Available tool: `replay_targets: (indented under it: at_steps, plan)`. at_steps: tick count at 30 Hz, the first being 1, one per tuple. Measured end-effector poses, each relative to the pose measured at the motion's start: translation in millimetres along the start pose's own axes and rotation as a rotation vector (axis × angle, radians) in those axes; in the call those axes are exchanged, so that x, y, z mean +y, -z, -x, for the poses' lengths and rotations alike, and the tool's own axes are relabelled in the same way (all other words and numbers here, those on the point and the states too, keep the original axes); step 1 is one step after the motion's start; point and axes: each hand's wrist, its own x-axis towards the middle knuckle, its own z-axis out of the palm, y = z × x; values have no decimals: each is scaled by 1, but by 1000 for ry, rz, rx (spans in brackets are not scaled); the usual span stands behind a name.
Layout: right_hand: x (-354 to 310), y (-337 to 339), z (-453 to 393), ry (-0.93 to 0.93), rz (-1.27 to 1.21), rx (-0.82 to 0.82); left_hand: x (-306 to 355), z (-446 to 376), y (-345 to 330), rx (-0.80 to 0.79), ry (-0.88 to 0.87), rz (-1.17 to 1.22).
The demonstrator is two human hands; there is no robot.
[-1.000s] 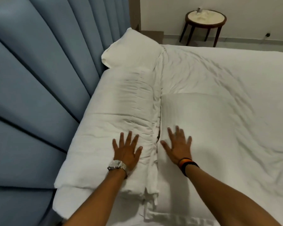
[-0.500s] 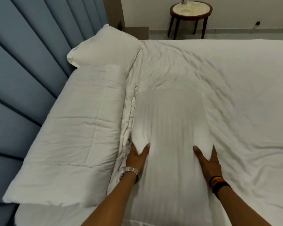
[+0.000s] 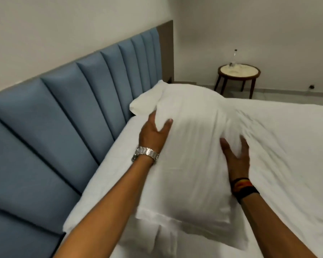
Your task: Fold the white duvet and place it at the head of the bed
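You hold a white pillow (image 3: 190, 146) raised off the bed (image 3: 287, 146), left hand (image 3: 153, 135) and right hand (image 3: 235, 157) clasping its sides, with the folded duvet (image 3: 108, 179) lying along the headboard (image 3: 67, 116); next, I judge, set the pillow upon it squarely.

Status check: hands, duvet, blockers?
Both hands gripping pillow: left hand, right hand. Folded duvet along headboard. No blockers seen.

matt white cloth pillow (image 3: 190, 155), padded blue headboard (image 3: 63, 116), shiny metal watch (image 3: 145, 152).
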Motion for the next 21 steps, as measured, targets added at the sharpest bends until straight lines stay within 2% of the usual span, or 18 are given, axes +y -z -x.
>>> replay_targets:
  at_steps: [2, 5, 8, 10, 11, 14, 19, 21]
  plan:
    - [-17, -52, 8, 8, 49, -42, -24, -31, 45, 4, 40, -83]
    - [-12, -131, 34, -98, 175, -138, -89, -62, 94, -97, 192, -246]
    - [37, -185, 71, -326, 320, -268, -187, -47, 103, -284, 372, -391]
    - [76, -213, 90, -453, 381, -310, -252, -20, 94, -366, 420, -491]
    - [91, -224, 96, -469, 411, -290, -273, -7, 89, -391, 405, -501]
    - [104, -240, 98, -423, 487, -216, -302, 7, 78, -301, 304, -470]
    - [88, -229, 106, -332, 447, -208, -285, -11, 83, -283, 229, -428]
    - [74, -216, 120, -229, 424, -241, -264, -26, 90, -281, 121, -431]
